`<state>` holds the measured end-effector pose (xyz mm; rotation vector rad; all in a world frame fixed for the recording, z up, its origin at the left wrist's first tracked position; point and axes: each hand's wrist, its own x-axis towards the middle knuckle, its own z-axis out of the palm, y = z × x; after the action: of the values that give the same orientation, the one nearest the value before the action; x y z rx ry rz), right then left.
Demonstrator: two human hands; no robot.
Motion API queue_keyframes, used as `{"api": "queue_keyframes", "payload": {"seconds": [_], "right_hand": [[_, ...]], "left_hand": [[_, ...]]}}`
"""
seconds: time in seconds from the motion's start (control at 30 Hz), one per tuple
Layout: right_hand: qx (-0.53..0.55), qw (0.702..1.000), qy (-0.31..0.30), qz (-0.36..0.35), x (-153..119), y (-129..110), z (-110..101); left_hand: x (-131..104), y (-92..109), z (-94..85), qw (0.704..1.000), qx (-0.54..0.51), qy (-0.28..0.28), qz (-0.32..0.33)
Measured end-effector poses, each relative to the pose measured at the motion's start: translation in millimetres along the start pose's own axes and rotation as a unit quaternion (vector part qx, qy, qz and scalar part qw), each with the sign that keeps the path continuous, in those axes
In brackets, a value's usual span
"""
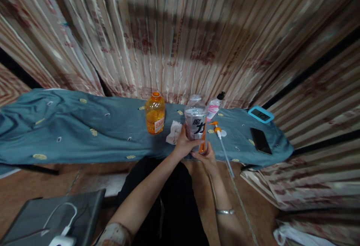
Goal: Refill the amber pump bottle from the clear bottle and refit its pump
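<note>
A clear plastic bottle (pixel 194 120) with a silver label and large dark characters stands near the cloth's front edge. My left hand (pixel 185 143) wraps round its lower left side. My right hand (pixel 207 158) grips it low on the right, near the base. To the left, an amber bottle (pixel 155 114) with an uncapped neck holds some liquid. A crumpled white tissue (pixel 173 132) lies between the two bottles. Right of the held bottle, an orange-and-white pump head (pixel 217 129) with a long white tube rests on the cloth, the tube reaching over the front edge.
A pink-labelled bottle with a black top (pixel 214 107) stands behind the pump. Farther right are a blue-framed digital clock (pixel 261 114) and a dark phone (pixel 260 140). Striped curtains (pixel 174 43) hang close behind the cloth-covered table (pixel 112 141). A grey seat (pixel 30 214) is at lower left.
</note>
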<state>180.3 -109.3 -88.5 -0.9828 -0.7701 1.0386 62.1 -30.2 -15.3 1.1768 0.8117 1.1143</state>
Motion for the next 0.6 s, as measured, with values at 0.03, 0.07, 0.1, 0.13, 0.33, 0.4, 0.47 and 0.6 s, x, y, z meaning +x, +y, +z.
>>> {"api": "queue_keyframes", "payload": {"seconds": [0.03, 0.07, 0.1, 0.13, 0.33, 0.4, 0.47, 0.6], "right_hand": [[-0.014, 1.000, -0.006, -0.001, 0.0, -2.5, -3.0], [-0.029, 1.000, -0.011, 0.000, 0.3, -5.9, -8.0], [-0.047, 0.999, -0.015, 0.002, 1.0, -10.3, -14.8], [-0.066, 0.998, -0.019, 0.006, 2.4, -15.7, -23.5], [-0.205, 0.978, 0.023, 0.020, 41.6, -52.9, -90.0], [-0.270, 0.961, 0.063, 0.019, 64.8, -62.8, -108.0], [-0.341, 0.935, 0.096, 0.023, 87.9, -71.0, -121.2], [-0.467, 0.875, 0.117, 0.045, 125.6, -81.9, -133.6]], "left_hand": [[2.9, -2.0, 2.2, 1.000, -0.015, -0.003, -0.002], [4.9, -3.5, 3.1, 1.000, -0.027, -0.005, -0.004], [6.4, -5.0, 3.0, 0.999, -0.037, -0.003, -0.007], [7.5, -6.5, 2.3, 0.999, -0.043, 0.000, -0.010], [13.1, -15.9, -0.4, 0.999, -0.003, 0.032, 0.005], [15.2, -17.5, 1.7, 0.999, 0.015, 0.031, 0.018], [16.4, -18.2, 4.0, 0.998, 0.030, 0.042, 0.025], [15.1, -16.7, 6.2, 0.997, 0.058, 0.052, 0.013]]}}
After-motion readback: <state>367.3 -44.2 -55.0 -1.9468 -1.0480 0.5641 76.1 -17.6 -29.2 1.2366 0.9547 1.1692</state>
